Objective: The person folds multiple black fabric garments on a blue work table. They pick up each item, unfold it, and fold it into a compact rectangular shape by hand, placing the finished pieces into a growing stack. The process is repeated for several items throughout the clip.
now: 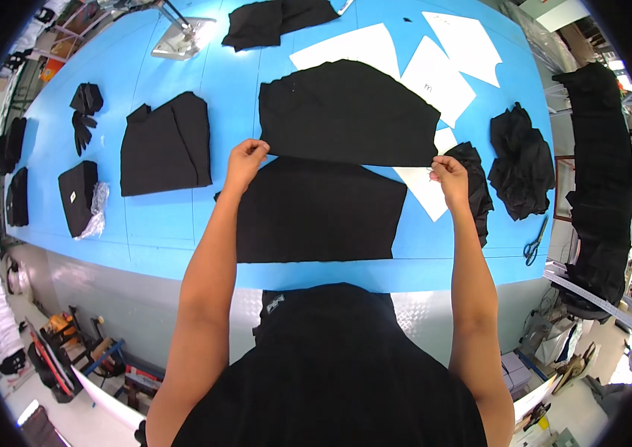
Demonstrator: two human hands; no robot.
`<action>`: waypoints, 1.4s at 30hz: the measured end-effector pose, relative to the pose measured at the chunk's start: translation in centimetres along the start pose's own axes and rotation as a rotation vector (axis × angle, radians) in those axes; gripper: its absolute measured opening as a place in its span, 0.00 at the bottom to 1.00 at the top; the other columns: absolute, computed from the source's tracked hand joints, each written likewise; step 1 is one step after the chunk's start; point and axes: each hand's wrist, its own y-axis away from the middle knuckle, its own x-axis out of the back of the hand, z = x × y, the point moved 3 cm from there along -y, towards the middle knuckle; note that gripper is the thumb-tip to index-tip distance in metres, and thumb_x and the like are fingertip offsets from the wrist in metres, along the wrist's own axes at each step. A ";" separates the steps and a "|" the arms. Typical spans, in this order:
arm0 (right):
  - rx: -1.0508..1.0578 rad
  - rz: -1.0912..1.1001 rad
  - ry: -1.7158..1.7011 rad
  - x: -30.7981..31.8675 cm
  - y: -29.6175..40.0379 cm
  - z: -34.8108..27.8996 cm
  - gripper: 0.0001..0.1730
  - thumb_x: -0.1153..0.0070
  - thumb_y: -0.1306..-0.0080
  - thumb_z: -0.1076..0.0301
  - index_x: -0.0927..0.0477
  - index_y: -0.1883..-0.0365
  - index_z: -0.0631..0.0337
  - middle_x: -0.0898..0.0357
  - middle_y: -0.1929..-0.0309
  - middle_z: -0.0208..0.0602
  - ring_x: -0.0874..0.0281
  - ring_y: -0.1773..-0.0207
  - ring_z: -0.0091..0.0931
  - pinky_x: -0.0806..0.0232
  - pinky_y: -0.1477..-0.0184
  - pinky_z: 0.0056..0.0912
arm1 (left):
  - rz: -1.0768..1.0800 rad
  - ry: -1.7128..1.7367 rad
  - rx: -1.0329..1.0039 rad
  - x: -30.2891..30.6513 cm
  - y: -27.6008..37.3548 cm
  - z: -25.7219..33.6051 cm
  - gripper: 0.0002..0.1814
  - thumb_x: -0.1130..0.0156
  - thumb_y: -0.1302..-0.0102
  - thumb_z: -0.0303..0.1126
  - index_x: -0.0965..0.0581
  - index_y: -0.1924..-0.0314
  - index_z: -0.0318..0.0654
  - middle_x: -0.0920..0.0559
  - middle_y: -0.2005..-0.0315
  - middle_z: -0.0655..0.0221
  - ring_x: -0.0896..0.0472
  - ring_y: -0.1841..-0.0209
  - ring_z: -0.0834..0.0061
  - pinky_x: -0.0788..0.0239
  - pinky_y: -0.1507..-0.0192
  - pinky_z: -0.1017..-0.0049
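Observation:
A black fabric panel with a curved far edge (344,114) spans the space between my hands. My left hand (249,162) pinches its near left corner, and my right hand (449,174) pinches its near right corner. Nearer to me, another black fabric piece (321,218) lies flat on the blue table (293,274), close to its front edge. White paper patterns (433,78) lie beyond and to the right of the panel, partly covered by it.
Folded black fabric (168,148) lies to the left, with smaller black bundles and a plastic bag (97,209) farther left. Crumpled black fabric (520,162) and scissors (535,243) are at the right. A metal stand base (182,42) and more black cloth (254,25) sit at the far side.

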 end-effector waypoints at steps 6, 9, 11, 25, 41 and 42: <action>0.235 0.156 0.634 -1.3 9.6 2.3 0.26 0.32 0.35 0.57 0.19 0.50 0.72 0.17 0.64 0.45 0.20 0.65 0.32 0.28 0.62 0.33 | 0.362 -0.489 -0.180 4.7 10.4 -3.1 0.22 0.29 0.36 0.40 0.20 0.49 0.30 0.16 0.58 0.54 0.18 0.57 0.58 0.26 0.53 0.64; 0.004 0.033 0.637 -3.6 16.9 6.6 0.26 0.31 0.36 0.55 0.20 0.51 0.71 0.18 0.63 0.46 0.20 0.63 0.38 0.28 0.58 0.40 | 0.436 -0.706 0.102 7.6 18.3 -9.1 0.28 0.27 0.38 0.46 0.22 0.51 0.27 0.18 0.59 0.49 0.19 0.55 0.50 0.28 0.50 0.57; 0.153 0.118 0.742 -6.4 19.2 6.8 0.24 0.32 0.35 0.56 0.20 0.53 0.69 0.18 0.64 0.45 0.20 0.62 0.39 0.28 0.57 0.41 | 0.424 -0.724 0.119 6.5 21.3 -10.9 0.31 0.26 0.39 0.48 0.23 0.50 0.26 0.18 0.59 0.46 0.20 0.54 0.48 0.28 0.50 0.55; 0.044 -0.104 0.785 -18.2 25.8 5.7 0.23 0.30 0.40 0.51 0.24 0.66 0.61 0.21 0.72 0.42 0.21 0.67 0.42 0.33 0.61 0.47 | 0.418 -0.571 0.329 17.0 23.0 -15.3 0.17 0.26 0.44 0.38 0.24 0.70 0.35 0.18 0.73 0.53 0.18 0.66 0.50 0.28 0.62 0.56; 0.738 -0.469 1.088 -35.5 29.1 -0.1 0.34 0.37 0.35 0.45 0.26 0.37 0.55 0.33 0.31 0.44 0.39 0.27 0.43 0.50 0.32 0.68 | 0.325 -1.062 -0.221 25.1 19.9 -16.2 0.28 0.48 0.24 0.53 0.29 0.30 0.49 0.32 0.28 0.64 0.41 0.24 0.52 0.59 0.26 0.40; 0.731 -0.491 1.111 -35.7 29.3 0.4 0.34 0.37 0.35 0.45 0.26 0.35 0.54 0.35 0.30 0.43 0.41 0.25 0.43 0.52 0.31 0.70 | 0.333 -1.071 -0.197 25.7 20.1 -16.9 0.29 0.50 0.23 0.53 0.29 0.29 0.50 0.33 0.27 0.65 0.42 0.23 0.52 0.61 0.25 0.40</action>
